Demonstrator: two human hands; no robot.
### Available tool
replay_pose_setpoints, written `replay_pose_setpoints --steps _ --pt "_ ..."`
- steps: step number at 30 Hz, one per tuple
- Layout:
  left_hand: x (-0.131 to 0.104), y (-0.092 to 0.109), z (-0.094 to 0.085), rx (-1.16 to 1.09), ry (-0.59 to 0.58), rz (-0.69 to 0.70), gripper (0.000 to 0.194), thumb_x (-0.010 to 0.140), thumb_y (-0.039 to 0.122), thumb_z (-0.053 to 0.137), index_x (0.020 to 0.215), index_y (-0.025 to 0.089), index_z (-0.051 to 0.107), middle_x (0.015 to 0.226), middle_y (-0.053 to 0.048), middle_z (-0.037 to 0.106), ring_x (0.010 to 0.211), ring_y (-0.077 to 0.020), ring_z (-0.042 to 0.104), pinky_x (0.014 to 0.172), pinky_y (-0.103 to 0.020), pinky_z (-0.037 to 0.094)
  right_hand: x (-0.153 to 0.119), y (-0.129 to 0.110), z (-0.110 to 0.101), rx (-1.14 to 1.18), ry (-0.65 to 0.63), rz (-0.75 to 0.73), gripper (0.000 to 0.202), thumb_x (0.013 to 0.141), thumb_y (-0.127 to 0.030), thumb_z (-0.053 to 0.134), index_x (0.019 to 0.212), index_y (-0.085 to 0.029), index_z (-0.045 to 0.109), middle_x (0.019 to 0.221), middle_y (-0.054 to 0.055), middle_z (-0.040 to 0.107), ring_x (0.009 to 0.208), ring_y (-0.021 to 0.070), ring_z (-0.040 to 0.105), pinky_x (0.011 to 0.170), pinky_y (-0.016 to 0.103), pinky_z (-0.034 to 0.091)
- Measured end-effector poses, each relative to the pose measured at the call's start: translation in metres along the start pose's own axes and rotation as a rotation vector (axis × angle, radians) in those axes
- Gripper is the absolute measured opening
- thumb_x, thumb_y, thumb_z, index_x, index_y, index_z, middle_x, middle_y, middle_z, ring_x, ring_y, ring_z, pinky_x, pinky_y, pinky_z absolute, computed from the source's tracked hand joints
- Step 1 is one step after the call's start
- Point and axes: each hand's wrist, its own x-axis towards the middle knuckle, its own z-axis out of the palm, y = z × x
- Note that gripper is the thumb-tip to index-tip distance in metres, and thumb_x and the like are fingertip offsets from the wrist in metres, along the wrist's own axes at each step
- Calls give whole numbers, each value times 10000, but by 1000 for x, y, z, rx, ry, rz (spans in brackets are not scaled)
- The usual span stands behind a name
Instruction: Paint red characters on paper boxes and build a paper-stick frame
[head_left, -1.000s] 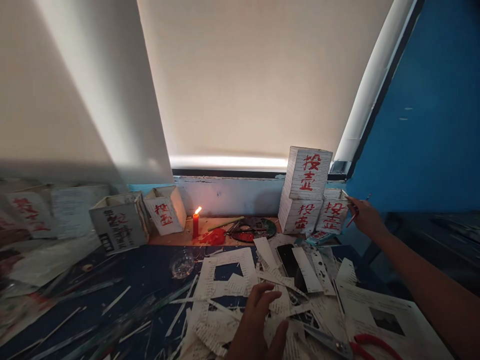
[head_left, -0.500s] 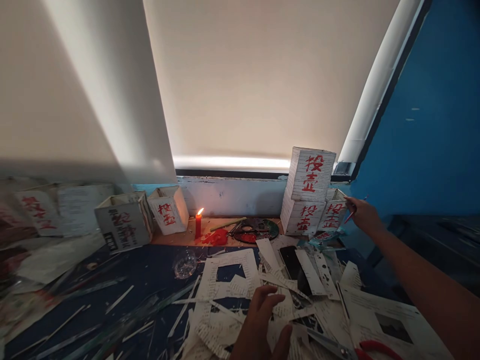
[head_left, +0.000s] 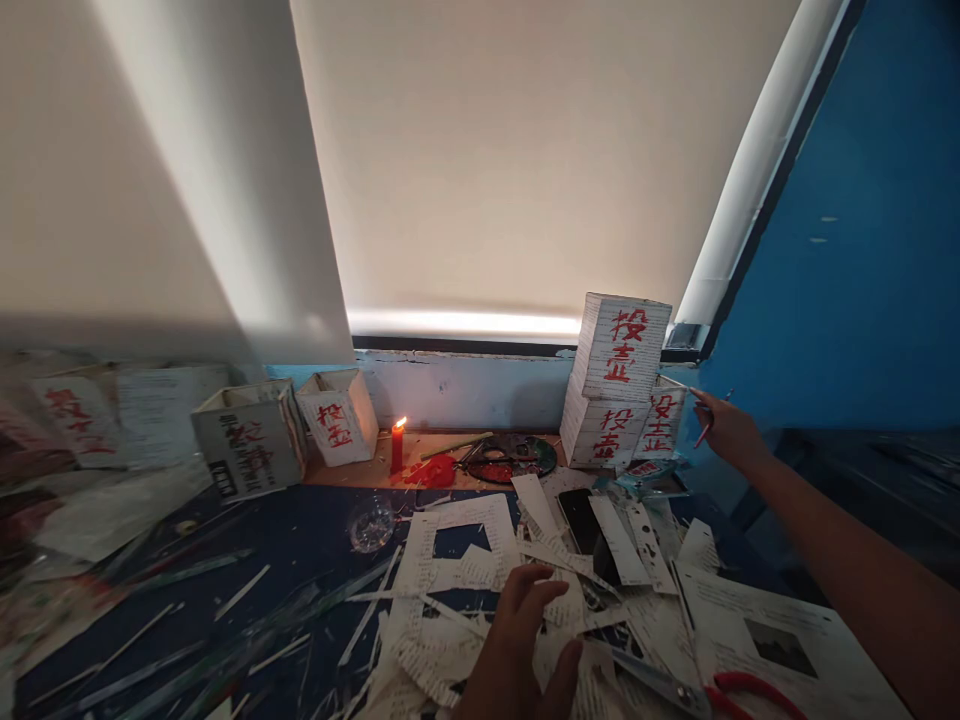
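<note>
My right hand (head_left: 729,432) is at the far right with a thin reddish stick, like a pen or brush (head_left: 703,434), in its closed fingers. Its extended index finger touches or nearly touches the rim of a small paper box (head_left: 663,425) marked with red characters. That box stands against two more marked boxes, an upper box (head_left: 628,345) stacked on a lower box (head_left: 606,432). Over the paper scraps (head_left: 480,570) at the front, my left hand (head_left: 521,640) hovers or rests, fingers apart and holding nothing. Scissors (head_left: 667,685) with red handles lie beside it.
A lit red candle (head_left: 397,450) burns near the wall, beside red wax-like material (head_left: 435,470) and a dark round disc (head_left: 517,458). More boxes (head_left: 337,420) stand left. A phone (head_left: 581,520), a clear round container (head_left: 371,525) and a printed sheet (head_left: 780,640) lie on the table.
The small right-hand box has shifted slightly left and closer against the stack, turning a little. My right index finger has straightened at its rim. My left hand has barely moved.
</note>
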Motion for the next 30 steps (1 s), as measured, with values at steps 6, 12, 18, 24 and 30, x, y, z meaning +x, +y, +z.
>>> replay_pose_setpoints --steps 6,12,18,24,30 --pt "0 9 -5 5 24 12 390 864 202 601 1254 204 604 1336 -188 533 1248 -302 557 1036 -471 488 -48 -40 -18 125 146 -28 461 966 -371 428 1400 -229 499 1201 193 663 929 371 679 677 462 554" --pt "6 17 -15 -43 154 -54 250 896 263 591 1128 198 659 1163 -134 656 1088 -268 639 970 -447 510 -171 -145 14 327 -22 -284 375 884 -311 520 1227 -451 576 1132 38 679 930 313 689 724 460 598" --pt "20 2 -35 -205 319 -230 300 917 399 589 1092 165 657 889 -60 690 752 -181 643 630 -271 504 -251 -215 53 540 -307 -572 648 809 0 450 1326 -381 544 1325 78 557 1229 255 582 1005 462 520" --pt "31 -14 -52 -237 428 -235 290 883 403 612 1011 148 661 759 -35 674 608 -147 591 570 -252 469 -266 -215 62 508 -494 -673 668 717 96 448 1259 -260 606 1465 115 470 1345 241 493 1064 429 468" --pt "32 -23 -53 -180 428 -247 282 902 458 577 844 185 616 652 4 626 514 -135 553 510 -242 429 -274 -228 51 468 -605 -749 588 778 73 472 1283 -205 586 1530 154 402 1400 246 429 1106 418 422"
